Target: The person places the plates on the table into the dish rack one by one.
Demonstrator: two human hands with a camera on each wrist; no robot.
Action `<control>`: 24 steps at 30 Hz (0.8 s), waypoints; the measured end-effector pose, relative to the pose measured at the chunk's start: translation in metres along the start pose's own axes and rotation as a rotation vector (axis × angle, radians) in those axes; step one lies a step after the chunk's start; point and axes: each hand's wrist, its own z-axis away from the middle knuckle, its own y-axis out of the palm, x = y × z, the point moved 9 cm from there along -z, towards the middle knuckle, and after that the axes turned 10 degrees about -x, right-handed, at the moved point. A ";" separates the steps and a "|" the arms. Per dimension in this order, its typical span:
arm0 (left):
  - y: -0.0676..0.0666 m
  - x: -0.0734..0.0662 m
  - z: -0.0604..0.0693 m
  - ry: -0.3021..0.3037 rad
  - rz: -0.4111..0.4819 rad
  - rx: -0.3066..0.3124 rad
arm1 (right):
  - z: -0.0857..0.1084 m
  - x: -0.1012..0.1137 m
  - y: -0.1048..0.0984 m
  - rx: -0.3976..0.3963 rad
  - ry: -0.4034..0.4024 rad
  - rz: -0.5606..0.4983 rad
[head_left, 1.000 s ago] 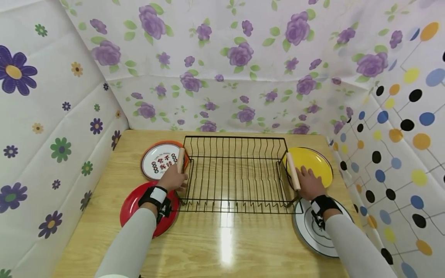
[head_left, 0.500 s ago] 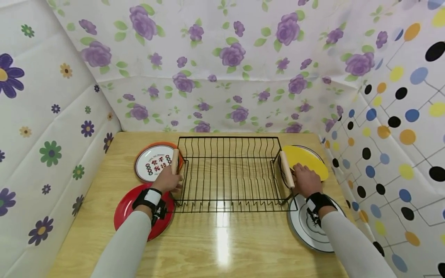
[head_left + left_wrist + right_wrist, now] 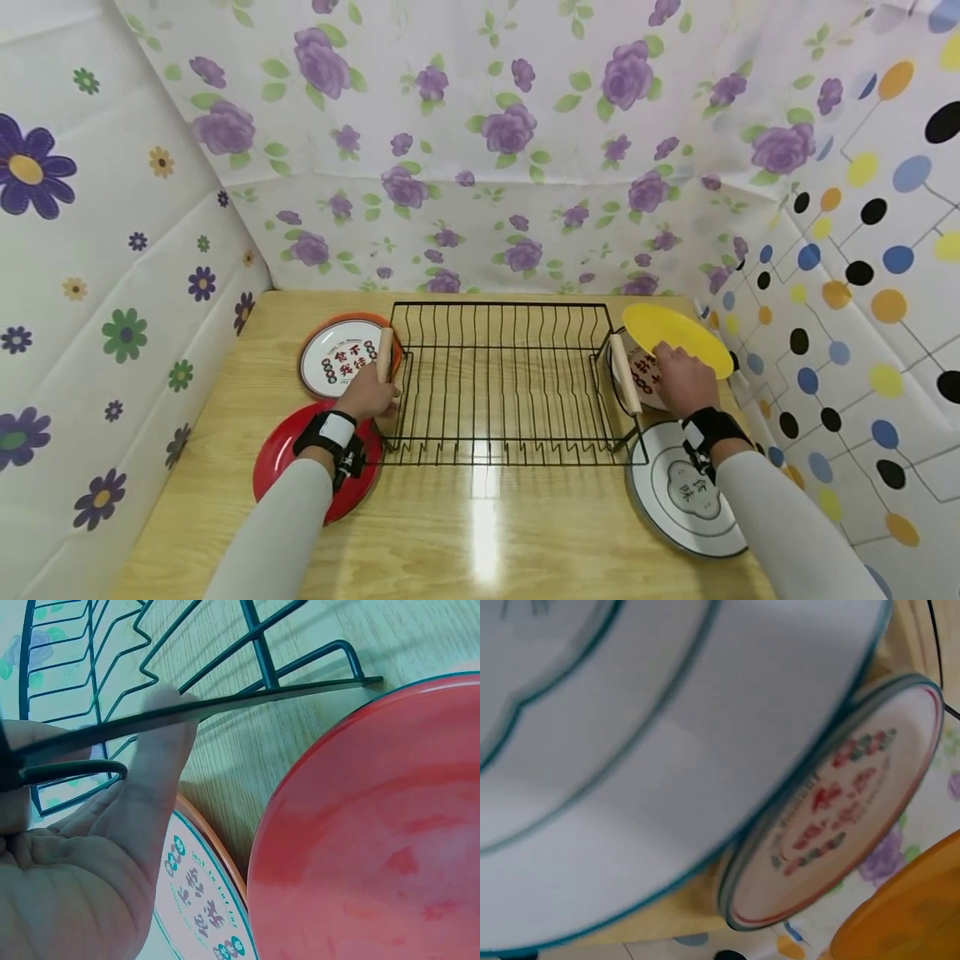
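My right hand (image 3: pixel 686 385) pinches the near edge of a yellow plate (image 3: pixel 678 332), which is tilted and raised off the stack at the right. Under it lies a white plate with red characters (image 3: pixel 643 367), partly covered by the hand. In the right wrist view the yellow plate (image 3: pixel 911 915) shows only at the corner, and the hand is almost wholly out of sight. My left hand (image 3: pixel 367 395) holds the left end of a black wire dish rack (image 3: pixel 502 305), by its wooden handle (image 3: pixel 385 354). The left wrist view has the thumb (image 3: pixel 161 761) behind a black bar.
A red plate (image 3: pixel 281 454) lies under the left wrist; behind it are a white plate with red characters (image 3: pixel 330 358) and an orange rim below. A large white plate (image 3: pixel 667 458) sits near the right forearm. Patterned sheets (image 3: pixel 487 217) wall the wooden table (image 3: pixel 420 533).
My right hand has taken the yellow plate's edge and lifted it up and to the right, uncovering the white plate below. The left hand stays at the rack's handle.
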 end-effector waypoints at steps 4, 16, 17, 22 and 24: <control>-0.002 -0.002 0.000 -0.022 0.042 0.001 | -0.018 0.003 -0.010 -0.047 -0.029 -0.019; -0.001 -0.001 -0.001 -0.003 0.045 -0.005 | -0.067 0.057 -0.026 -0.128 -0.228 -0.047; 0.000 -0.001 -0.001 -0.002 0.052 -0.005 | -0.070 0.064 -0.027 -0.128 -0.250 -0.046; 0.000 -0.001 -0.001 -0.010 0.077 -0.018 | -0.085 0.107 -0.030 -0.120 -0.365 -0.068; 0.002 -0.002 -0.001 -0.004 0.083 -0.020 | -0.088 0.122 -0.032 -0.118 -0.412 -0.081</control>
